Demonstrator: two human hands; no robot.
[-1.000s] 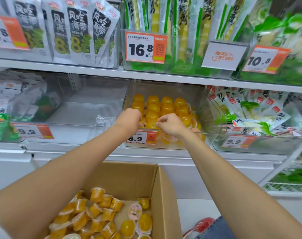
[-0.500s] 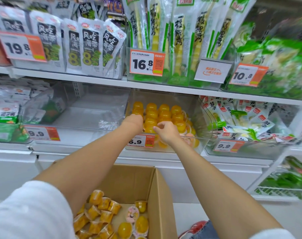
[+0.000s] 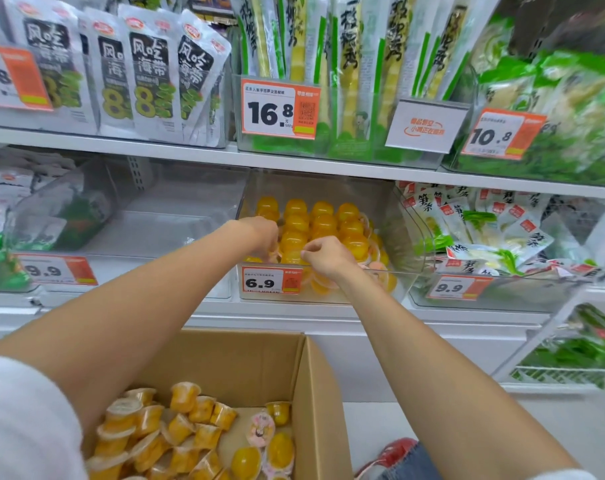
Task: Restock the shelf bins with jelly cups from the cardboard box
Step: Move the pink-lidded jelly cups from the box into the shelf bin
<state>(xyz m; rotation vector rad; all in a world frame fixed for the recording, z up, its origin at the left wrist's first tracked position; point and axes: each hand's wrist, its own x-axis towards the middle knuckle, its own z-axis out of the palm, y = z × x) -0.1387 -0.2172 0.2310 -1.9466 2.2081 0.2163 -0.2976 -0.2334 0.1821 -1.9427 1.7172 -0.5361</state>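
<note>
Orange jelly cups [image 3: 323,220] stand in rows inside a clear shelf bin [image 3: 396,220] that carries a 6.9 price tag [image 3: 271,280]. Both my arms reach into the front of that bin. My left hand [image 3: 261,237] points fingers-down at the front left row, and its fingers seem to close round a cup with a pale lid. My right hand [image 3: 327,256] is curled beside it, thumb and forefinger pinching at a front-row cup. Below my arms, the open cardboard box [image 3: 245,362] holds several loose jelly cups [image 3: 180,427].
An empty clear bin [image 3: 162,230] sits left of the jelly bin, and a bin of white and green snack packets [image 3: 484,230] sits to its right. The upper shelf [image 3: 190,155] carries packets and price tags. A wire basket [image 3: 564,372] stands low right, with a red shoe [image 3: 394,452] beside the box.
Both hands have stayed at the bin's front row. The left hand has turned its fingers further down among the cups. The view has shifted slightly up and left.
</note>
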